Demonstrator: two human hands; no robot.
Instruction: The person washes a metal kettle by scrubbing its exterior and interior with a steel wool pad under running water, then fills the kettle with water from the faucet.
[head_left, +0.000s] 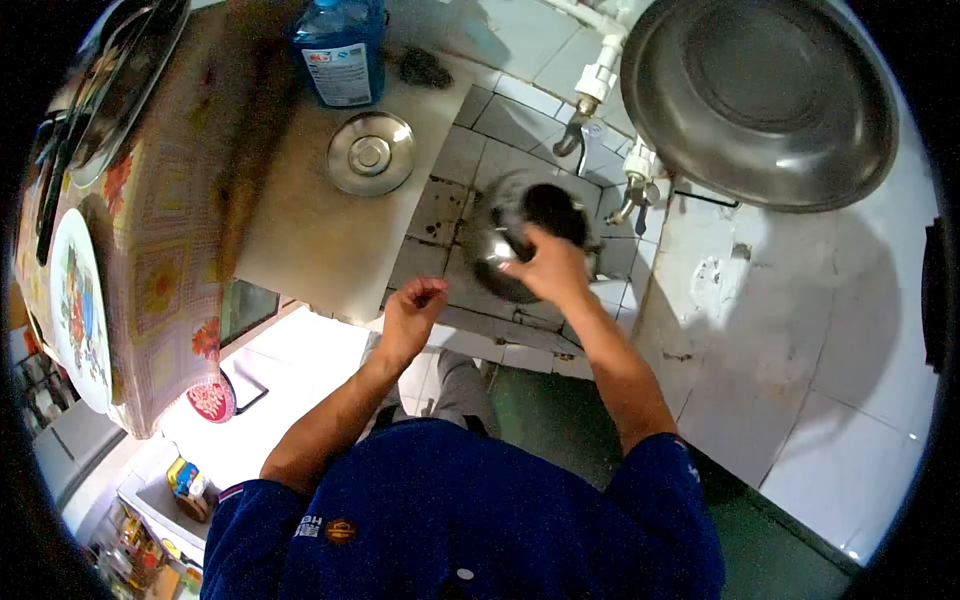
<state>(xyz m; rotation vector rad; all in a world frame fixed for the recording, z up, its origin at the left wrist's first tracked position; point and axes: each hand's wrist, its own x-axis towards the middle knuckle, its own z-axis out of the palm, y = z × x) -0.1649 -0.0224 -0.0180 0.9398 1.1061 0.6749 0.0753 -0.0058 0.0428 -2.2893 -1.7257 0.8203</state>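
Observation:
In the tiled sink, a shiny round metal pot is blurred by motion, with a round black patch on its far right side. My right hand is over the pot, thumb and fingers closed around a dark part near its middle; the exact grip is smeared. At the sink's near left edge, my left hand hangs with its fingers curled in and nothing visible in them. It is apart from the pot. A steel lid with a knob lies on the counter left of the sink.
Two taps, one and another, jut over the sink's far right side. A large dark pan leans at upper right. A blue liquid bottle stands behind the lid. A floral-cloth-covered table with a plate is at left.

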